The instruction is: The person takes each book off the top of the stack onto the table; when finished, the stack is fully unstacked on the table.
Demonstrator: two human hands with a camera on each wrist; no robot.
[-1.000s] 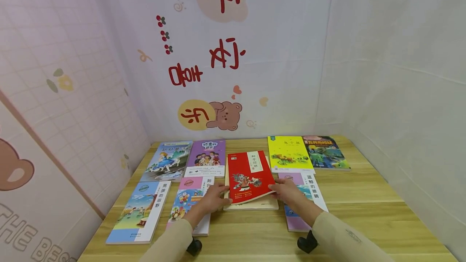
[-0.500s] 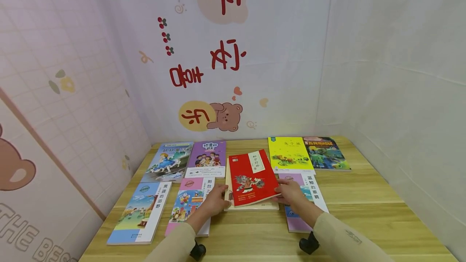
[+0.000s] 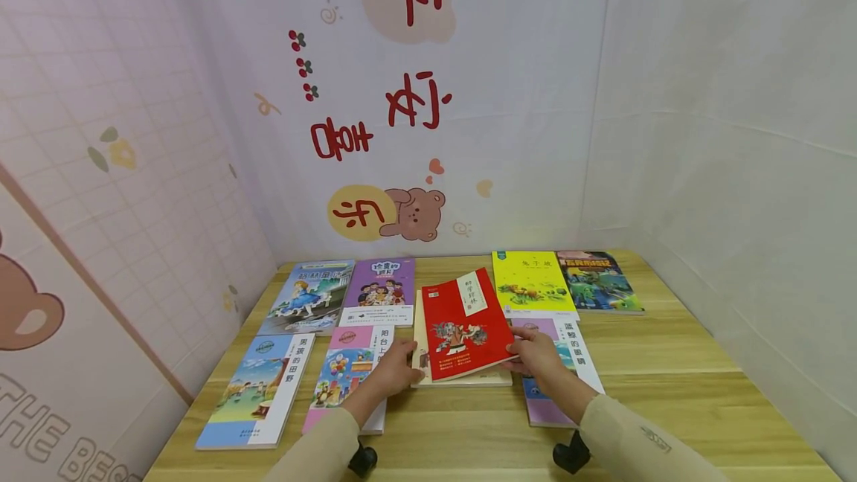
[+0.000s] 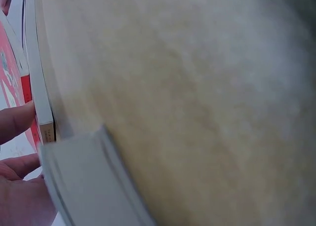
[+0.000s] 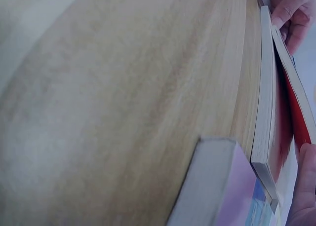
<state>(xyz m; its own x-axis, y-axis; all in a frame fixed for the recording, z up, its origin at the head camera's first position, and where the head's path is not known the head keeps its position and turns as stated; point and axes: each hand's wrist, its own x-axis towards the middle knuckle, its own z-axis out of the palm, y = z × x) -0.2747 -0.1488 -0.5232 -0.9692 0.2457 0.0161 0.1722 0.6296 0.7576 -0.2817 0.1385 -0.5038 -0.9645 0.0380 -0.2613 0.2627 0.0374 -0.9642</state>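
A red book [image 3: 472,322] lies askew over a cream book [image 3: 494,378] in the middle of the table. At its lower right edge my right hand [image 3: 538,359] pinches the red book. In the right wrist view, the red book's near end [image 5: 299,122] is raised off the cream book [image 5: 265,102], with a wedge-shaped gap between them. My left hand [image 3: 396,367] grips the cream book's lower left corner, thumb at the front edge. The left wrist view shows the left thumb [image 4: 17,120] beside the red spine. Part of the cream book's cover is hidden.
Left of the pair lie a blue fairy-tale book [image 3: 309,296], a purple book [image 3: 378,292], a field-scene book [image 3: 257,393] and a balloon-cover book [image 3: 344,374]. Rightward are a yellow book [image 3: 533,285], a dark green book [image 3: 599,281] and a lilac whale book [image 3: 550,411]. Cloth walls enclose the table.
The red book has shifted right and turned slightly, showing more of the cream book along the left. My right hand has moved a little right with it; the left thumb has left the red book's corner.
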